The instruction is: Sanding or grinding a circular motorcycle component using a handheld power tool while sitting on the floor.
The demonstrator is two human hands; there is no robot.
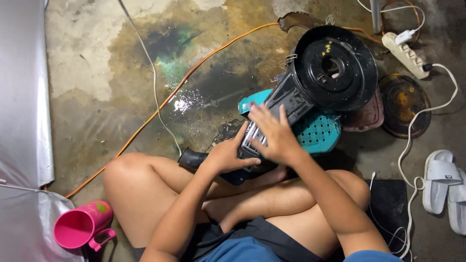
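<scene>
Left hand (225, 154) curled around black machine housing (291, 99), gripping; right hand (273, 133) flat on top, fingers spread, holding nothing.

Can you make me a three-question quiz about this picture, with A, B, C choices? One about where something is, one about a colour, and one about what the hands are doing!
1. Where is the pink mug?
A. on the floor by the person's left knee
B. on the teal stool
C. beside the sandals

2. What colour is the long cable across the wet floor?
A. blue
B. orange
C. green

3. What is the right hand doing?
A. hanging free
B. holding the mug
C. lying flat on the black machine

Answers: 1 A, it lies there on its side. 2 B, clearly orange. 3 C, fingers spread on it, while the left hand grips its lower end.
</scene>
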